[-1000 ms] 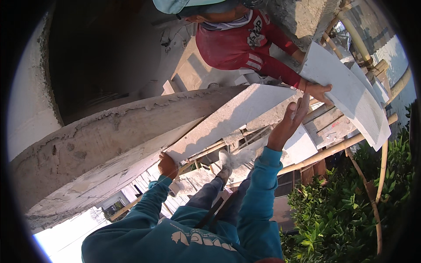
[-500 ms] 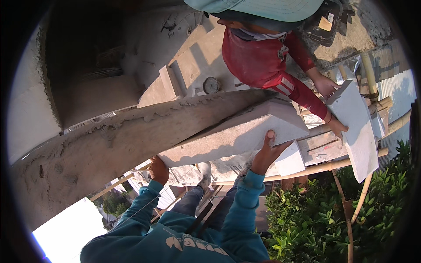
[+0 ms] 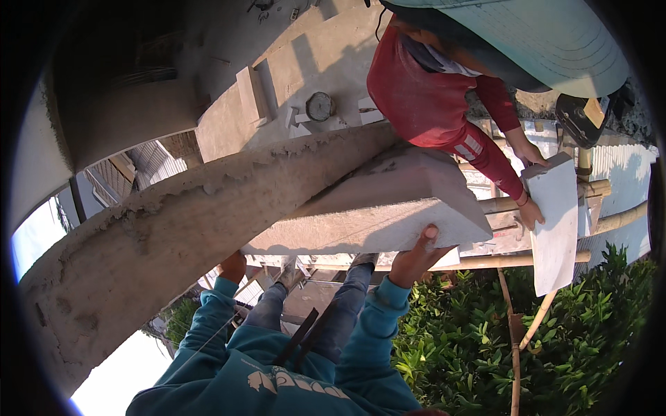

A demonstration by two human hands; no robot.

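A long pale concrete block (image 3: 347, 229) with an angled right end lies tilted against a curved, rough concrete wall edge (image 3: 173, 201). My left hand (image 3: 232, 266) is closed at the block's lower left corner, its fingers partly hidden. Near the right end, my right hand (image 3: 420, 258) grips the lower edge, thumb on the front face and fingers underneath. To the right, a person in a red top (image 3: 430, 90) and pale cap holds a second, white block (image 3: 555, 222) upright with both hands.
Bamboo poles (image 3: 621, 220) form a scaffold beside and below the blocks. Leafy bushes (image 3: 479, 347) fill the lower right. Beyond the wall, a round bucket (image 3: 320, 106) and a rectangular block (image 3: 251, 96) stand on the floor. A black tray (image 3: 581, 125) sits at the upper right.
The view has shifted. My block's front face has turned more toward me, with both hands still on it. The other person's white block now stands straighter, and their cap has moved right.
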